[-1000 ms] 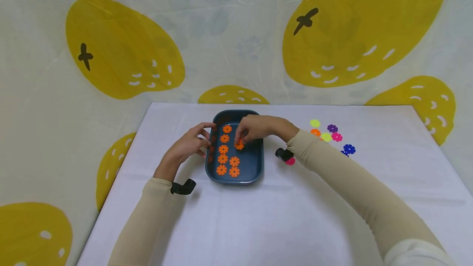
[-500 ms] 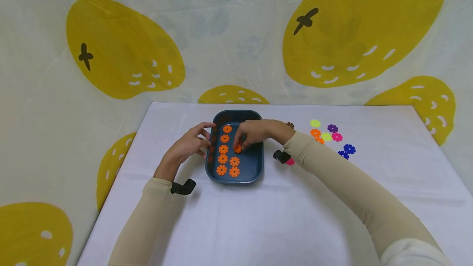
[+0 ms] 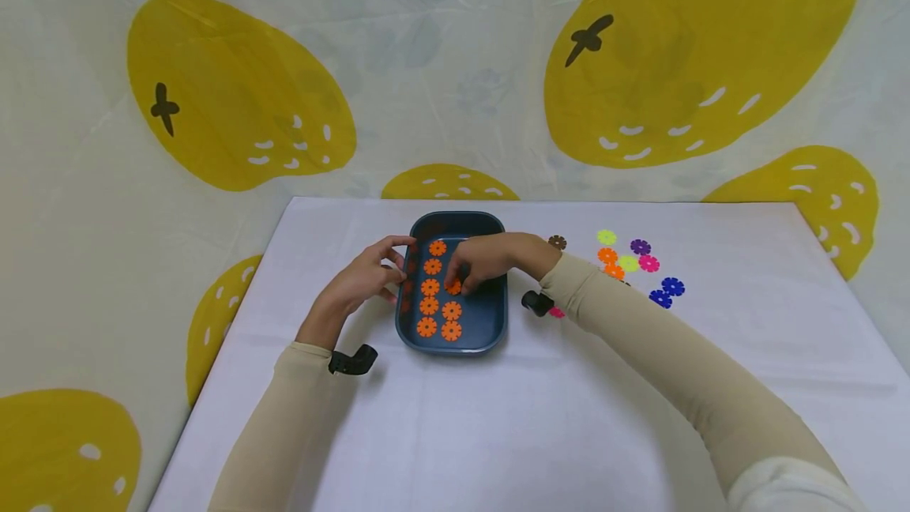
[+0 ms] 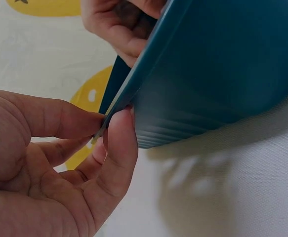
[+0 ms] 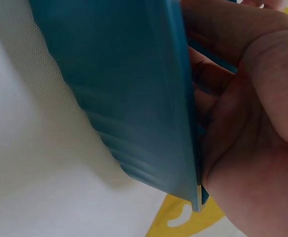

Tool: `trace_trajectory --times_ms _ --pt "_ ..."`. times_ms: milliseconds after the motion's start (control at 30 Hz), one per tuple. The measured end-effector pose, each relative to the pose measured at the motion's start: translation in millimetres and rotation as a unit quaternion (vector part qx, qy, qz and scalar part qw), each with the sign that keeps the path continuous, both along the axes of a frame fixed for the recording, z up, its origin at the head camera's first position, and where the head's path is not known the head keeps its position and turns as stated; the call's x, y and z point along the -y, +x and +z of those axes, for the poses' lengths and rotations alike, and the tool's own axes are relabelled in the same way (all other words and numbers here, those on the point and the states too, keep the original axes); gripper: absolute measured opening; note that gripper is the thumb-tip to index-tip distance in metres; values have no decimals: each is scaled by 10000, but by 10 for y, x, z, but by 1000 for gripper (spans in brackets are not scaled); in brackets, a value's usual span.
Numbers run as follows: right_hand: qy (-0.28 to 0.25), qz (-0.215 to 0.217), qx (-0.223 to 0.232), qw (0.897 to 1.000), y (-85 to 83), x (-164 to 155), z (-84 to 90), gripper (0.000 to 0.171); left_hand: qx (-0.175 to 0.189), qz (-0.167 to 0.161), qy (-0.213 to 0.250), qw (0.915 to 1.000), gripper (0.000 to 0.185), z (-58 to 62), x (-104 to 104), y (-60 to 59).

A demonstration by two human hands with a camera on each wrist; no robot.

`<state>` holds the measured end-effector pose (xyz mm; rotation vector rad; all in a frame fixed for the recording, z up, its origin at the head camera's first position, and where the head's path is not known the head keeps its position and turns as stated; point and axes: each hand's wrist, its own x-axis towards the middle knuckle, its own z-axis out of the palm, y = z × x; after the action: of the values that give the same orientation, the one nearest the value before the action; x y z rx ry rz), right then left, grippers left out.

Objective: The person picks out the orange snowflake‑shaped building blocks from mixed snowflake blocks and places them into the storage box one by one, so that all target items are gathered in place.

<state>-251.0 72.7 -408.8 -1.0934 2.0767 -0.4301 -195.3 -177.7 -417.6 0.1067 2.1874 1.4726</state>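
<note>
A dark blue rectangular tray (image 3: 486, 322) stands on the table. Inside lie orange interlocking discs with notched edges: a column of several (image 3: 429, 306) at the left and two (image 3: 451, 321) beside its lower end. My left hand (image 3: 366, 273) pinches the tray's left rim; in the left wrist view its thumb and fingers meet at the edge (image 4: 115, 116). Reaching over the right rim, my right hand (image 3: 483, 257) has thumb and forefinger on another orange disc (image 3: 453, 288), just above the two. In the right wrist view the tray wall (image 5: 134, 98) hides those fingertips.
Right of the tray, loose discs lie scattered on the white cloth (image 3: 455, 433): brown (image 3: 558, 242), yellow (image 3: 606, 237), orange (image 3: 607, 256), purple (image 3: 640, 246), pink (image 3: 648, 263) and blue (image 3: 672, 286). My right forearm (image 3: 654, 346) passes over some of them. A patterned curtain (image 3: 441, 62) hangs behind.
My right hand has moved slightly left and down inside the tray, bringing the orange disc toward the column and the two below. The left hand stays at the rim.
</note>
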Motion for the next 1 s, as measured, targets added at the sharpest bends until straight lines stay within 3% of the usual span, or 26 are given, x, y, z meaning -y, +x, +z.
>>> trace_trajectory --times_ms 533,833,1000 --pt "-22 43 -203 9998 -22 -42 74 38 -23 1 50 10000 66 2 -10 5" --pt "-512 -82 -412 9978 -38 -180 219 36 -21 3 -53 10000 67 4 -9 10" --pt "-779 -303 -291 9961 -5 -312 283 35 4 24 -62 10000 67 14 -12 18"
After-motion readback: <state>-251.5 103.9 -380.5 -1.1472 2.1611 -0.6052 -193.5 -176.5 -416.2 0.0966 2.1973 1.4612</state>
